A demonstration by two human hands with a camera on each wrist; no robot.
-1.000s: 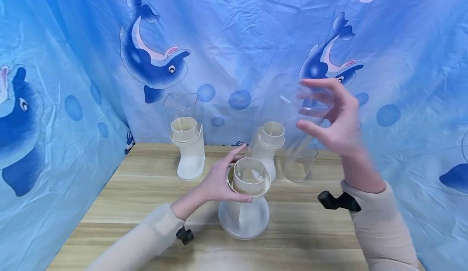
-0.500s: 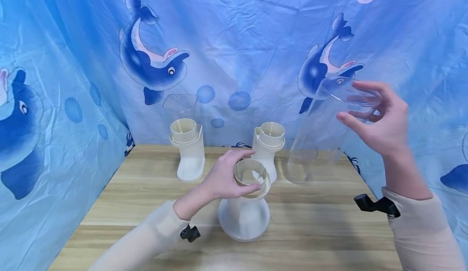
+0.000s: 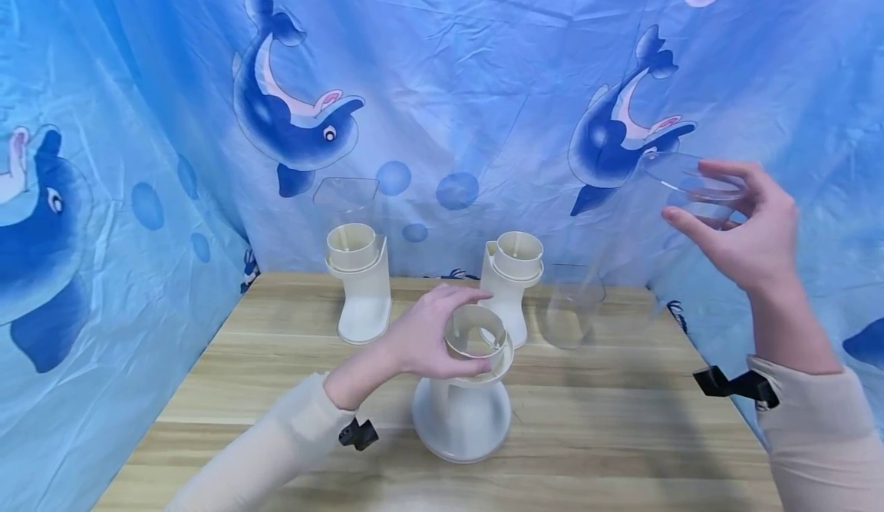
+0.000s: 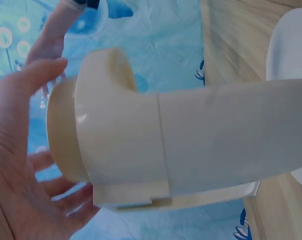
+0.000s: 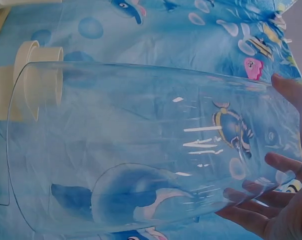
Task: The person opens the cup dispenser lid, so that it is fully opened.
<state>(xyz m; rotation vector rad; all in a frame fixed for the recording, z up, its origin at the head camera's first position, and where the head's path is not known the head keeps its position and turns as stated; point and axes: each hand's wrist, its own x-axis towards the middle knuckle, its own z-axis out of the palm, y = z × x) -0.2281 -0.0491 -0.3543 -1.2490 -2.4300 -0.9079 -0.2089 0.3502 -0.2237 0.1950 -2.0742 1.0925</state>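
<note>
A white stand (image 3: 461, 416) with a round foot and a cream collar stands upright on the table in front. In the head view my left hand (image 3: 438, 331) reaches over its top, thumb and fingers curved round the cream ring (image 3: 476, 331). Seen from the left wrist, the thumb (image 4: 43, 70) is at one side of that ring and the fingers are at the other. My right hand (image 3: 756, 224) is raised at the right and grips a clear cylinder (image 5: 116, 125) near its upper end. The cylinder is see-through and slants down toward the left, with its wide rim (image 3: 680, 178) beside the thumb.
Two similar white stands, one on the left (image 3: 366, 297) and one on the right (image 3: 507, 297), stand at the back. A clear container (image 3: 568, 324) rests beside the right one. A clear rim (image 3: 345, 193) shows above the left stand. A blue dolphin-print cloth (image 3: 442, 74) surrounds the wooden table (image 3: 290, 389).
My right hand has carried the clear cylinder to the right, slowing lately. My left hand has shifted from the collar's side up over the cream ring. The stands stay in place.
</note>
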